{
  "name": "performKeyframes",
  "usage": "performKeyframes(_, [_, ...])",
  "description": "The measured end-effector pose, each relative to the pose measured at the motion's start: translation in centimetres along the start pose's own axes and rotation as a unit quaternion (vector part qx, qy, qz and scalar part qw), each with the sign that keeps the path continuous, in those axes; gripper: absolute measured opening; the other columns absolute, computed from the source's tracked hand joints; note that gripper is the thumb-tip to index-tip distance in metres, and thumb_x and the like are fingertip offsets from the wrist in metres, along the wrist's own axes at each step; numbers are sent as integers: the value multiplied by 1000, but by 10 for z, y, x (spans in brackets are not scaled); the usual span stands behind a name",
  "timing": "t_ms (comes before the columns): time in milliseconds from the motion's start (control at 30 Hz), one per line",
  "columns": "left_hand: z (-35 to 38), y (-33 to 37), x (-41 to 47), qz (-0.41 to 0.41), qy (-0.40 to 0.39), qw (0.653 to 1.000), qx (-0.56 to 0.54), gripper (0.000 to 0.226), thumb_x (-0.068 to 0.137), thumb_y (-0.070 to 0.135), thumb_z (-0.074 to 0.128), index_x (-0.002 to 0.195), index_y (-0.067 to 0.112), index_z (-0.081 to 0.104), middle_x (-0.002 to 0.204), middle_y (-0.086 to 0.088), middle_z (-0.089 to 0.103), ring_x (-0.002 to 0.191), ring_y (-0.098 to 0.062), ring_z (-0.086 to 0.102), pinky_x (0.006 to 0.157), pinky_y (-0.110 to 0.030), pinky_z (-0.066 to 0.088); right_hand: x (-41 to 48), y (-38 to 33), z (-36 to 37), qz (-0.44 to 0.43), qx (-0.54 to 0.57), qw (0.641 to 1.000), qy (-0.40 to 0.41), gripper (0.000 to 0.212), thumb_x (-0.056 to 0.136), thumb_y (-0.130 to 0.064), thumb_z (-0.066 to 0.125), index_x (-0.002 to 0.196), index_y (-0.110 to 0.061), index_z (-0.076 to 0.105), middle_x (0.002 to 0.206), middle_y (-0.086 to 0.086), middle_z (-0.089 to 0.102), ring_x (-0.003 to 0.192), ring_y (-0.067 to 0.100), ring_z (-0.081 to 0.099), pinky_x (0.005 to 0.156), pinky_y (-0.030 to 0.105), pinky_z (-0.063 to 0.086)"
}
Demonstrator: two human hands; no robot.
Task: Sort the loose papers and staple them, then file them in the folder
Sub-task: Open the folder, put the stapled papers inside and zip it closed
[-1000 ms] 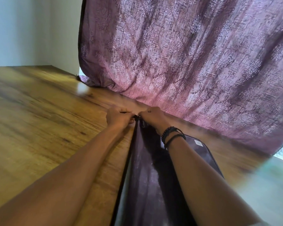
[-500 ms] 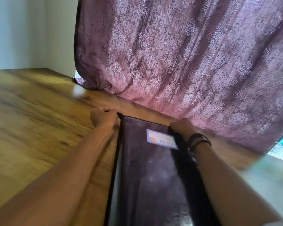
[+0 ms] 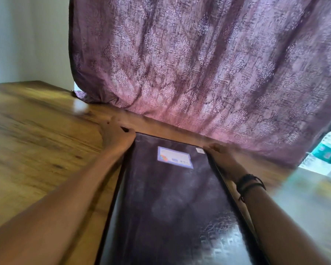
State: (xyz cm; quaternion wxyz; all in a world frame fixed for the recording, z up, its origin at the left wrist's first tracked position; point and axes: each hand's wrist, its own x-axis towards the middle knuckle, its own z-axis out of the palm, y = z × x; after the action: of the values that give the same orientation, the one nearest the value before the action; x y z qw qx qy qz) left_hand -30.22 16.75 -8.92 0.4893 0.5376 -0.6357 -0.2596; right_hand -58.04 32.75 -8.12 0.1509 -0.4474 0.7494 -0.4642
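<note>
A dark, glossy folder (image 3: pixel 170 197) lies flat on the wooden table (image 3: pixel 36 140), running away from me. A pale printed label (image 3: pixel 174 157) sits near its far end. My left hand (image 3: pixel 117 134) grips the folder's far left corner, fingers curled, with something small and dark between the fingertips. My right hand (image 3: pixel 220 155), with black bands on the wrist, holds the far right corner along the edge. No loose papers or stapler are in view. The frame is blurred by motion.
A purple patterned curtain (image 3: pixel 199 64) hangs just behind the table's far edge, close to both hands. To the right is a pale blurred surface (image 3: pixel 310 203) with a teal box (image 3: pixel 325 153) beyond it. Bare wood stretches to the left.
A second ago both hands met at one point with the folder narrow between them. They have since spread apart to its far corners, and the folder's wide face now lies flat.
</note>
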Motion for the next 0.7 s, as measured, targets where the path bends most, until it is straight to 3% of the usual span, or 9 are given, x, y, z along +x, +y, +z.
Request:
performKeyframes(67, [0, 4, -4, 57, 2, 998, 41, 52, 76, 28, 70, 122, 9, 55, 126, -18, 53, 125, -35, 40, 102, -30, 26, -4, 4, 0, -53, -31, 998, 11, 22, 95, -25, 58, 89, -10, 72, 66, -6, 63, 58, 7, 55, 57, 23, 47])
performKeyframes(200, [-4, 23, -15, 150, -81, 985, -38, 35, 80, 27, 70, 112, 14, 64, 117, -5, 64, 111, -23, 58, 92, -27, 40, -8, 7, -4, -71, -37, 997, -17, 19, 89, -3, 59, 92, -9, 76, 87, 2, 75, 74, 6, 68, 73, 25, 57])
performKeyframes(267, [-3, 36, -26, 207, -142, 968, -21, 45, 78, 38, 65, 116, 16, 64, 119, 0, 64, 110, -15, 58, 91, -20, 38, -9, 8, -9, -115, -61, 991, -21, 24, 88, 2, 59, 96, -10, 77, 89, -2, 74, 72, -4, 65, 73, 18, 55])
performKeyframes(367, [0, 50, -42, 257, -280, 923, 53, 53, 81, 56, 64, 122, 22, 62, 119, 14, 56, 111, -3, 51, 92, -17, 34, -12, 11, -12, -160, -52, 985, -25, 18, 87, -4, 67, 100, -11, 78, 92, -1, 75, 80, 6, 68, 78, 30, 57])
performKeyframes(433, [6, 54, -43, 288, -347, 876, 171, 61, 76, 81, 42, 101, 29, 63, 113, 11, 61, 104, -12, 57, 84, -25, 41, -13, 12, -13, -156, -16, 987, -33, 16, 86, -7, 69, 100, -8, 77, 94, 2, 75, 82, 10, 67, 81, 35, 56])
performKeyframes(500, [13, 66, -39, 275, -348, 841, 309, 78, 69, 91, 23, 96, 28, 60, 115, -7, 59, 106, -27, 56, 84, -34, 43, -11, 13, -13, -135, 32, 989, -48, 15, 87, -9, 70, 100, -4, 76, 96, 7, 75, 83, 13, 67, 84, 39, 56])
performKeyframes(567, [27, 84, -38, 233, -333, 821, 402, 87, 74, 87, 25, 128, 24, 52, 143, -11, 43, 127, -35, 43, 102, -46, 36, -9, 15, -13, -138, 32, 988, -54, 16, 88, -11, 69, 101, -5, 76, 97, 6, 76, 84, 10, 66, 87, 40, 55])
performKeyframes(633, [42, 103, -45, 218, -359, 809, 411, 91, 77, 86, 25, 135, 20, 48, 148, -11, 40, 131, -34, 41, 108, -49, 33, -10, 15, -9, -149, 15, 987, -61, 18, 88, -13, 70, 104, -7, 75, 100, 3, 75, 87, 8, 65, 87, 36, 54])
performKeyframes(700, [57, 112, -56, 210, -376, 824, 368, 89, 79, 83, 27, 132, 16, 51, 143, -11, 48, 127, -32, 46, 107, -50, 33, -11, 15, -8, -154, 23, 986, -61, 19, 87, -13, 71, 105, -7, 75, 101, 3, 75, 88, 6, 65, 86, 31, 53])
